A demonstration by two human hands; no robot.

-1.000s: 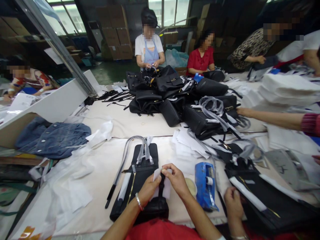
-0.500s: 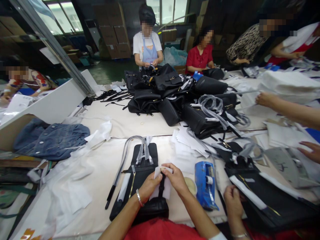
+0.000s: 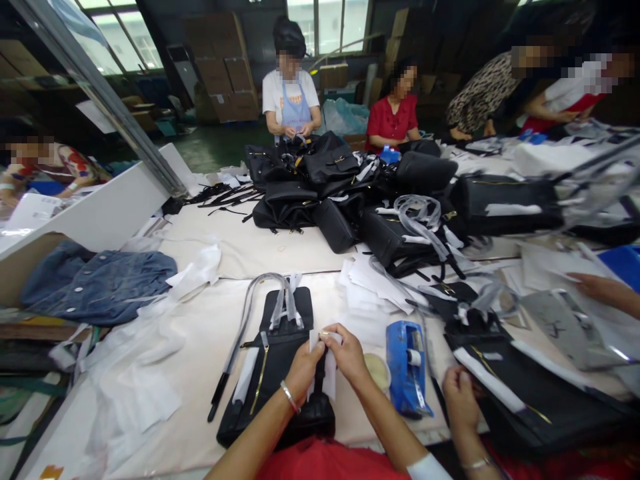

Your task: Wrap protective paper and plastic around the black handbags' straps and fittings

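A black bag (image 3: pixel 280 373) lies flat on the table before me, its flap and plastic-wrapped handle pointing away. Over its right side, my left hand (image 3: pixel 305 367) and my right hand (image 3: pixel 346 352) meet in a pinch. Between their fingertips is a white paper sheet (image 3: pixel 330 377), held at a small gold-coloured metal piece on the bag's black strap. The fingers hide part of the strap and metal. A gold zip (image 3: pixel 259 380) and a white-wrapped strip (image 3: pixel 246 375) show on the bag's left side.
Right of my hands stand a blue tape dispenser (image 3: pixel 406 370) and a tape roll (image 3: pixel 376 372). White sheets (image 3: pixel 367 290) lie beyond. Black bags (image 3: pixel 325 180) are heaped farther back. A co-worker's hand (image 3: pixel 463 400) rests by another black bag (image 3: pixel 545 393). A denim garment (image 3: pixel 100 280) lies left.
My hands stay pinched at nearly the same spot, and the paper has folded narrower. On the right, a co-worker's raised arm has drawn back and another black bag now lies beside the heap.
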